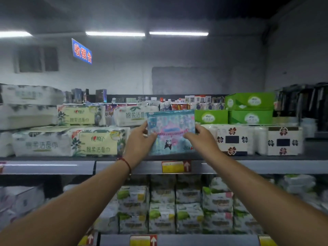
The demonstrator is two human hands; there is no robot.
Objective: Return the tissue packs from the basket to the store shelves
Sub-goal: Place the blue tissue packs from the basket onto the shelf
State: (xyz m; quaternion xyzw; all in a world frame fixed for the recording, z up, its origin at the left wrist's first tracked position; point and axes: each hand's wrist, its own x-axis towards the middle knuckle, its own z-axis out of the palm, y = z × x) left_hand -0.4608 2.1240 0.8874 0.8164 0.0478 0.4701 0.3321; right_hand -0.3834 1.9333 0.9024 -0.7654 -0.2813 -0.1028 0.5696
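Store aisle, dim, tube lights overhead, blue hanging sign [81, 51] with red characters. Both hands grasping one blue patterned tissue pack [171, 132]: left hand [139, 142] has its grip on the pack's left edge, thumb on front; right hand [201, 139] has its grip on the right edge, thumb on front. Pack upright, print upside down, held at the top shelf [266, 158], bottom edge at shelf level; touching or not, cannot tell. Red string bracelet [126, 163] on left wrist. Left of pack: floral white-green tissue packs [98, 142], stacked. Right: white packs with flower marks [232, 140], green boxes [250, 107] above. Yellow price tag [175, 166] on shelf rail below pack. Lower shelf holds green-white packs [162, 203]. Edges blurred.
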